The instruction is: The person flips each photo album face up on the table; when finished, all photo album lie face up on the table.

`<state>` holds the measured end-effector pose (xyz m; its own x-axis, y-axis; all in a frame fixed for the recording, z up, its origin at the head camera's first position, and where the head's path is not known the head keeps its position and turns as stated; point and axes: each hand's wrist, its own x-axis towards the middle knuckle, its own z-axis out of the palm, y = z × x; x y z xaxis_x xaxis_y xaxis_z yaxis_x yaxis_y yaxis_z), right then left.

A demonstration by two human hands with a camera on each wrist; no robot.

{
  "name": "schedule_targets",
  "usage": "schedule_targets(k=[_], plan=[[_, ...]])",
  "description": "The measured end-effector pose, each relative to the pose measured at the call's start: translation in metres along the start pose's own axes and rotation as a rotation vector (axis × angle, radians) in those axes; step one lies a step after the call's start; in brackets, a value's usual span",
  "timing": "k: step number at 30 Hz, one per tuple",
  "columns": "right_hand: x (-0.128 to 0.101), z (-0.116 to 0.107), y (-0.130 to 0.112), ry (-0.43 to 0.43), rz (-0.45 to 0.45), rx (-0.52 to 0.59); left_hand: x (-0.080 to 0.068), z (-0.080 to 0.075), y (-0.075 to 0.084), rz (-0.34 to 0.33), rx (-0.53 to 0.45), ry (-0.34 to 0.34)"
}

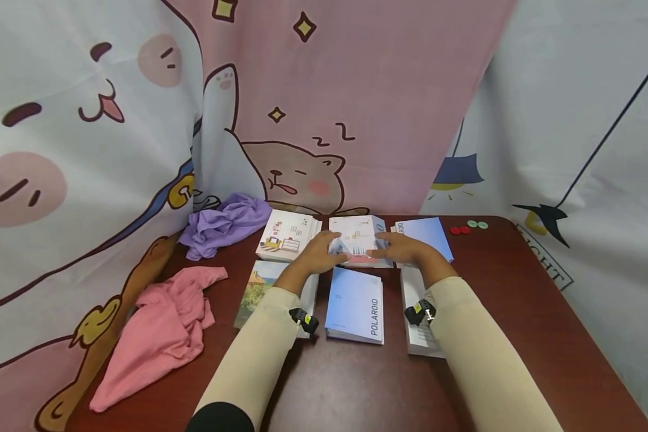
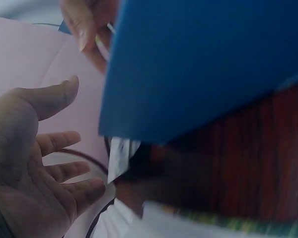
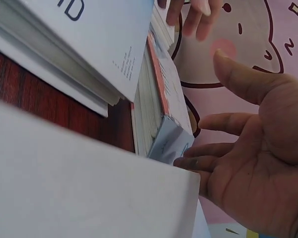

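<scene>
At the back middle of the table lies a thick white book (image 1: 352, 224) with a pink-edged cover and pale blue spine. My left hand (image 1: 320, 253) is at its left side and my right hand (image 1: 407, 248) at its right, fingers pointing inward over the cover. Both wrist views show the left hand (image 2: 35, 158) and right hand (image 3: 258, 153) with fingers spread and loosely bent, nothing gripped. The right fingertips are right by the book's spine (image 3: 171, 141). Nearest in front is a blue POLAROID book (image 1: 353, 306), lying flat.
Left of it are an illustrated white book (image 1: 286, 234) and a landscape-covered book (image 1: 254, 294). On the right lie another blue book (image 1: 426, 234) and a white one (image 1: 418, 336). Purple (image 1: 227, 225) and pink cloths (image 1: 167, 324) lie left; red discs (image 1: 459, 230) and green ones (image 1: 477, 224) far right.
</scene>
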<state>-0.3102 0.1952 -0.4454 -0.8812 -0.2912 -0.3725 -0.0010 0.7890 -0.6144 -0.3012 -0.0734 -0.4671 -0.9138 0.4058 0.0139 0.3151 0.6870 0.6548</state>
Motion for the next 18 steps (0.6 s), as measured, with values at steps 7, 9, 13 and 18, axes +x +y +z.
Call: schedule_targets(k=[7, 9, 13, 18], plan=[[0.000, 0.002, 0.001, -0.030, 0.025, 0.047, 0.006, 0.015, 0.006, -0.007, -0.005, -0.053], [-0.001, 0.002, 0.000, -0.031, 0.028, 0.032, 0.006, 0.018, 0.006, -0.013, -0.001, -0.062], [-0.002, 0.002, 0.000, -0.031, 0.010, 0.001, 0.007, 0.022, 0.005, -0.028, 0.029, -0.073], [-0.003, 0.000, 0.000, -0.021, -0.019, -0.001, 0.007, 0.027, 0.005, -0.028, 0.065, -0.096]])
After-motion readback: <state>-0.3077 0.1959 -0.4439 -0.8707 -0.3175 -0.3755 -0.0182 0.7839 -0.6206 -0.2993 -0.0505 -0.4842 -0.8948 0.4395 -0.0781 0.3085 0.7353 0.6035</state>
